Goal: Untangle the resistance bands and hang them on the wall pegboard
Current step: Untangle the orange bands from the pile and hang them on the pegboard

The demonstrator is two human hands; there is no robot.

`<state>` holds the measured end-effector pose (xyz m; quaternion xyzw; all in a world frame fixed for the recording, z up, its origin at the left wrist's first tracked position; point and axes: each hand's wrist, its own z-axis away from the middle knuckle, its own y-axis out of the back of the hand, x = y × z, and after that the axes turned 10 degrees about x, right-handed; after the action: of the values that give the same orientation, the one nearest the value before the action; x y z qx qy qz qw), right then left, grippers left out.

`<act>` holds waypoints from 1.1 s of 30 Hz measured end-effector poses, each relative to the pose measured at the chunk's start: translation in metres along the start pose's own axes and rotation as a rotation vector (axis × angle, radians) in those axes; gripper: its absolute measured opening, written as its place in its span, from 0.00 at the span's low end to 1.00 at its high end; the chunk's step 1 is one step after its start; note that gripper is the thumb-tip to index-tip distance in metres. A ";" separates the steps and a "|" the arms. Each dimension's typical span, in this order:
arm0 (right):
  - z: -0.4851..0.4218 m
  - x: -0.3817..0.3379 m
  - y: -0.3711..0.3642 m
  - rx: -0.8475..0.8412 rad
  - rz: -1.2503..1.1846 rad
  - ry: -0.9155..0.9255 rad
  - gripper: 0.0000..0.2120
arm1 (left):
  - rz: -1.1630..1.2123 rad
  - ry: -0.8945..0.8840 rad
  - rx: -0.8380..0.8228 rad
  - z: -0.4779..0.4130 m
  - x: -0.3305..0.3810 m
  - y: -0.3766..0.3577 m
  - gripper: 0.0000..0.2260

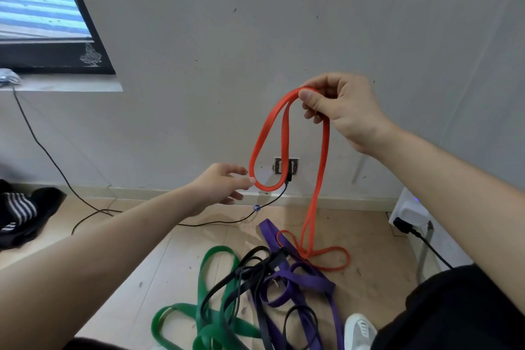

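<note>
A lived-in home room: window sill (61, 85), wall socket (286, 165), cable (51, 162), clothes (20, 212) on tiled floor (142, 264).

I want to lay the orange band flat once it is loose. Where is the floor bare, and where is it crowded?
Bare floor lies left of the green band, below the black cable. A smaller patch sits between the orange band and the white power strip. Crowded: the pile of green, black band and purple band.

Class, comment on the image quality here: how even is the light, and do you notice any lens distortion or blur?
Head view: soft, even light on the wall, only faint shadows; wide-angle bending stretches both forearms and tilts the window at the edge; the red band and right hand look sharp, the far left edge slightly blurred.
</note>
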<state>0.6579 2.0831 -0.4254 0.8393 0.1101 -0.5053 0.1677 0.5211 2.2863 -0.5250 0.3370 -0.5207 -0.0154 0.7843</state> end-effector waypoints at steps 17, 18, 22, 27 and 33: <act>-0.006 0.017 0.010 0.083 0.122 -0.041 0.01 | 0.716 -0.005 0.098 0.002 0.023 0.015 0.06; -0.006 0.018 0.009 0.083 0.127 -0.043 0.02 | 0.761 -0.002 0.084 0.002 0.025 0.016 0.06; -0.006 0.023 0.008 0.092 0.145 -0.055 0.04 | 0.923 0.019 0.066 0.001 0.032 0.023 0.08; -0.007 0.026 0.011 0.123 0.164 -0.073 0.03 | 1.004 0.021 0.050 0.000 0.032 0.034 0.09; -0.010 0.028 0.012 0.165 0.161 -0.093 0.05 | 0.996 0.047 0.082 -0.001 0.027 0.041 0.09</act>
<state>0.6833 2.0761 -0.4442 0.8321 -0.0076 -0.5359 0.1428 0.5205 2.3081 -0.4816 0.0784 -0.6006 0.3891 0.6941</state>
